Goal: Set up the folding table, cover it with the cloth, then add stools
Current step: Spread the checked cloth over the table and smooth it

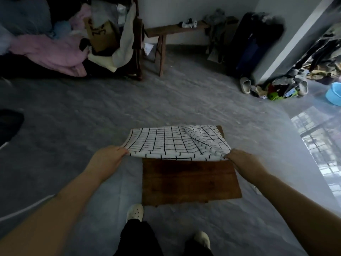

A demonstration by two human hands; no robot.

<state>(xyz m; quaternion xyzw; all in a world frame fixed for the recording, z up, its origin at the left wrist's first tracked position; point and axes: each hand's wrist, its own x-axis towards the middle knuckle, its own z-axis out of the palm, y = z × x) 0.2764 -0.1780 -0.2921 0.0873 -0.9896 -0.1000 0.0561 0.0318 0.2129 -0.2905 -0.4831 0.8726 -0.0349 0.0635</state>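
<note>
A low brown wooden table (188, 180) stands on the grey floor right in front of my feet. A white cloth with a black grid (175, 143) lies over its far half, rumpled at the right, and the near half of the tabletop is bare. My left hand (108, 157) pinches the cloth's near left corner. At the near right corner, my right hand (243, 161) grips the cloth the same way. The near edge of the cloth is lifted slightly off the wood between my hands.
A long wooden bench (166, 32) stands against the far wall. A heap of pink bedding and a cardboard box (55, 50) fills the far left. A dark suitcase (251, 43), shoes and clutter (276, 87) and a blue basin (334, 93) sit at the right.
</note>
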